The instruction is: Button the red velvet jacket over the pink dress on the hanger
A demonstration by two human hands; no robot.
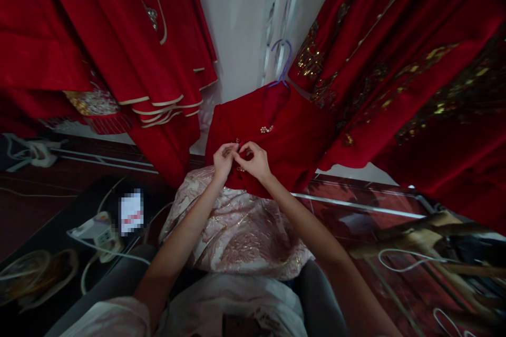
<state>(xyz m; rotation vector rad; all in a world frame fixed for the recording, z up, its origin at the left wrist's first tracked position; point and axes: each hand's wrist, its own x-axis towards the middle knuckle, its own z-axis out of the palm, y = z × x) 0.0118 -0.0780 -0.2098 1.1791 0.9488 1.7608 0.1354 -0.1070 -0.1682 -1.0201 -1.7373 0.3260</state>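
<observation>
A red garment (304,137) on a purple hanger (284,66) lies spread across a pale pink brocade cloth (245,231) over my lap. Small beaded ornaments (266,129) dot its front. My left hand (225,159) and my right hand (253,160) meet over the garment, thumbs and fingertips pinched close together beside a small dark red beaded piece (237,141). Whatever sits between the fingertips is too small to make out. Another little ornament (241,169) shows just below the fingers.
Red garments with pale edging (158,63) hang at left, gold-sequined ones (395,84) at right. A dark table (35,221) on the left holds a power strip (105,237) and a lit, blurred-out screen (132,213). A metal rail (356,205) runs low at right; white cables (411,268) loop near wooden pieces.
</observation>
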